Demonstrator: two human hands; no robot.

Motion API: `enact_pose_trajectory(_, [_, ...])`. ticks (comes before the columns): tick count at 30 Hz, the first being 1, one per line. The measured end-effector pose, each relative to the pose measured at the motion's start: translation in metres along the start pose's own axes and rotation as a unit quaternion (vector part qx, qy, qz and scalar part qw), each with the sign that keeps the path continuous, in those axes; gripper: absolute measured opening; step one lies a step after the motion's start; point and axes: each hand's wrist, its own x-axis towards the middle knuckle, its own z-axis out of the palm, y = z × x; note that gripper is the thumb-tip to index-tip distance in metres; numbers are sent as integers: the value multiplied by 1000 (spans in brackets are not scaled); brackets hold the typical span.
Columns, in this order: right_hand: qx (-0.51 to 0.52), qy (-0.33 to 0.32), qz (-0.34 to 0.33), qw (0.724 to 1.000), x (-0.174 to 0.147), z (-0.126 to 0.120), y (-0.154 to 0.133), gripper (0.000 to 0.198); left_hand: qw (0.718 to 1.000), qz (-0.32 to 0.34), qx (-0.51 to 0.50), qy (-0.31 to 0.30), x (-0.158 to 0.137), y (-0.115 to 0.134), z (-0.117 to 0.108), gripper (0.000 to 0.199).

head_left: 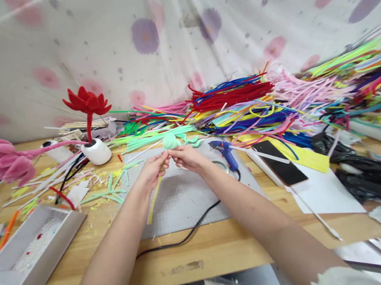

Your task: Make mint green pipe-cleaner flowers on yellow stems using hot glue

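Observation:
My left hand (157,165) and my right hand (186,158) meet at the middle of the work area, fingers pinched together. Above the fingertips sits a mint-green rounded bloom of pipe cleaner (170,141). A yellow pipe cleaner (155,199) runs down from below my left hand's fingers. My right hand's fingers close at the base of the bloom; the exact grip points are hidden. Just behind my right hand lie more mint-green looped pieces (191,139). The blue glue gun (227,154) rests to the right, its black cord (194,228) curving across the front.
A grey mat (183,207) lies under my hands. Bundles of coloured pipe cleaners (233,93) line the back. At left stand a red flower (86,102) in a white pot (97,152), a pink flower (7,160) and an open box (35,253). A phone (278,161) lies at right.

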Motion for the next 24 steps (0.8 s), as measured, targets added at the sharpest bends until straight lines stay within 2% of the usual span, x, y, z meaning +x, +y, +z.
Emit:
enact_pose_trajectory(3, [17,7,1,1000,-4,-1,2,40,998,38,43,40,1,-3,-3,32])
enact_pose_trajectory(5, [10,21,1,1000,-9,-4,2,37,987,78,116,75,1,-4,-8,29])
enact_pose_trajectory(7, [-13,39,6,999,-15,-10,3,35,959,137,228,103,-2,-2,-13,26])
enact_pose_trajectory(9, [-42,49,8,998,-20,-18,5,37,910,190,346,123,-7,1,-17,23])
enact_pose_trajectory(11, [-70,52,3,996,-23,-24,10,36,874,211,416,136,-12,4,-18,21])
enact_pose_trajectory(12, [-80,56,-2,995,-25,-27,12,35,868,212,427,138,-14,5,-19,20])
enact_pose_trajectory(18, [-119,126,-27,984,-29,-31,20,43,900,175,379,125,-13,1,-24,21])
enact_pose_trajectory(24, [-147,101,-64,982,-32,-28,14,34,868,149,453,136,-16,4,-25,23])
